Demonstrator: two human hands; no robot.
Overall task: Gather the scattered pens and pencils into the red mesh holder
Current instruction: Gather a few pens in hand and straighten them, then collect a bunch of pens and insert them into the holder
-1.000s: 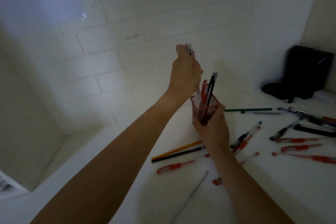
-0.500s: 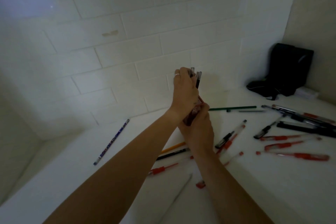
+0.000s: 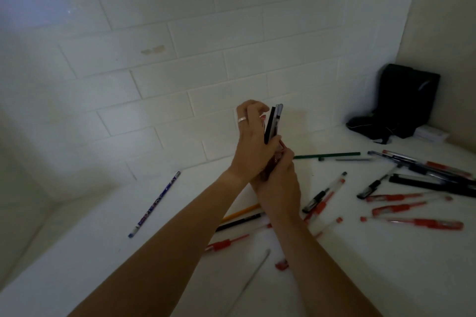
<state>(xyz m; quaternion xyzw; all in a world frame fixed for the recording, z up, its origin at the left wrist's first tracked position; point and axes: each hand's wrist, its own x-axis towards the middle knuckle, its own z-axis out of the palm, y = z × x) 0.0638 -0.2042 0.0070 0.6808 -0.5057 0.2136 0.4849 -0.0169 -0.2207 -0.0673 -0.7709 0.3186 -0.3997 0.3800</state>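
At the centre of the frame the right hand (image 3: 279, 185) wraps its grip around the red mesh holder (image 3: 272, 162), which is mostly hidden between the 2 hands and held above the white surface (image 3: 386, 265). The left hand (image 3: 253, 141), a ring on 1 finger, rests against the pens standing in the holder (image 3: 273, 122), fingers curled at their tops; whether it actually clasps them cannot be told. A blue patterned pencil (image 3: 154, 204) lies alone at left of centre. A green pencil (image 3: 327, 155) lies right of the hands. Red gel pens (image 3: 412, 222) and black pens (image 3: 432, 183) lie scattered at right. A black bag (image 3: 404, 103) sits in the upper right corner against the tiled wall (image 3: 180, 33).
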